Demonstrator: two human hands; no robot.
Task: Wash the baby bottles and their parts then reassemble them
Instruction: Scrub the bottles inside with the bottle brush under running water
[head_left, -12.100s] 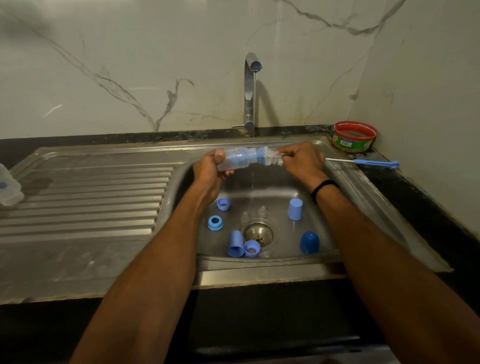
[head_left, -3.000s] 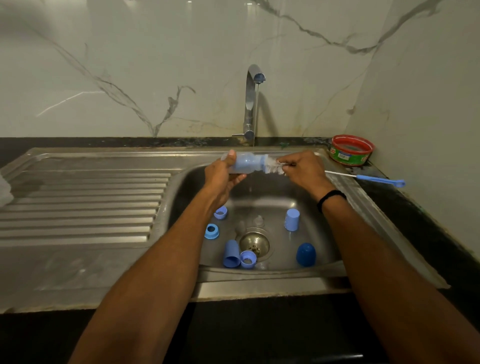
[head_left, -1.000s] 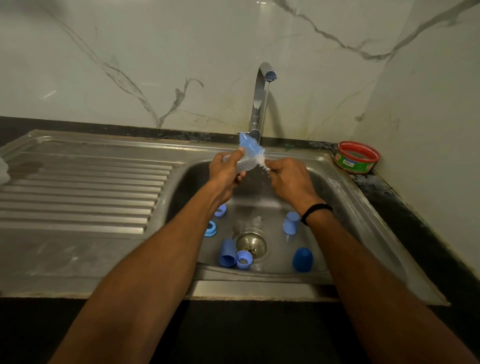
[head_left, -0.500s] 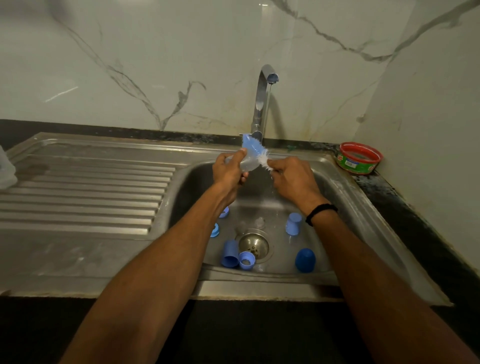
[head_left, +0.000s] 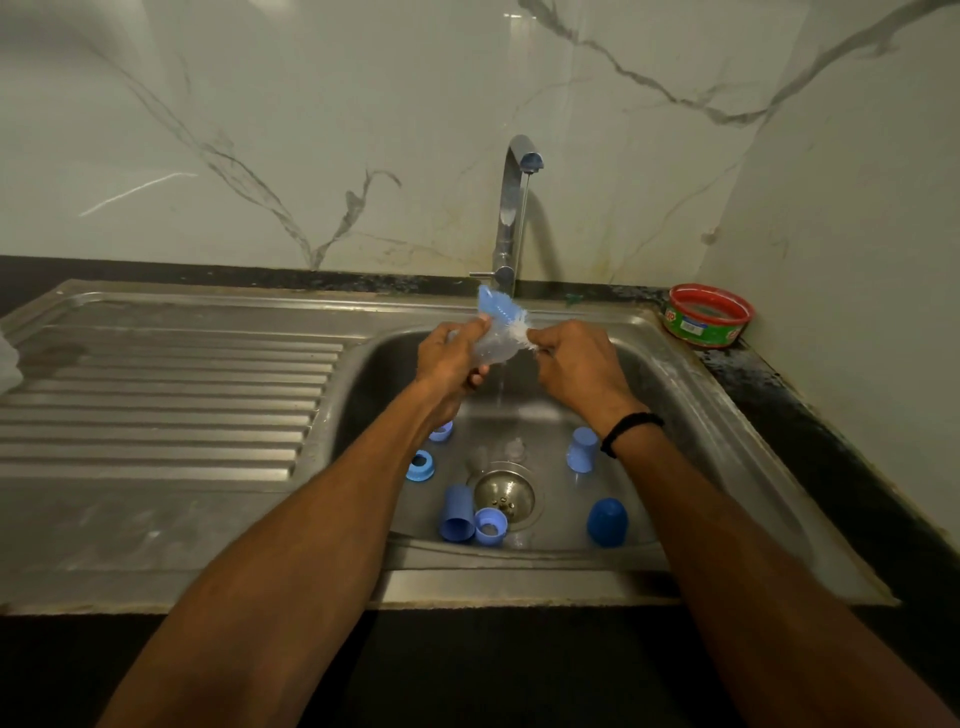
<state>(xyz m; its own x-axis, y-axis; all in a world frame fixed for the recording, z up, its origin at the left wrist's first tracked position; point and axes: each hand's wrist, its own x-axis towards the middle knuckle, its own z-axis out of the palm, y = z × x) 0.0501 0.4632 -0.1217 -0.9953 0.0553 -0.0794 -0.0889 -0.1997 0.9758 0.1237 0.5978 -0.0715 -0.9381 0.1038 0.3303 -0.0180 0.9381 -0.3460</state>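
Note:
My left hand (head_left: 451, 359) grips a clear baby bottle (head_left: 496, 349) over the sink basin (head_left: 691, 415), under a thin stream from the tap (head_left: 514, 218). My right hand (head_left: 574, 364) holds the bottle brush (head_left: 503, 312) close to its bristles; the blue and white bristles stick up past the bottle. On the basin floor lie several blue parts: a ring (head_left: 420, 465), a light blue cap (head_left: 582, 450), a dark blue cap (head_left: 607, 521), a tube-shaped cap (head_left: 457, 513) and a collar (head_left: 490, 526). Two clear nipples (head_left: 514, 448) sit above the drain (head_left: 505, 491).
A ribbed steel drainboard (head_left: 156, 405) spreads to the left, with a pale object (head_left: 6, 358) at the frame's left edge. A red and green tub (head_left: 709, 314) stands on the dark counter at the back right. Marble walls close the back and right.
The brush was inside the level bottle with its long handle out to the right; now its bristles stand outside, above the bottle. Both hands stayed under the tap.

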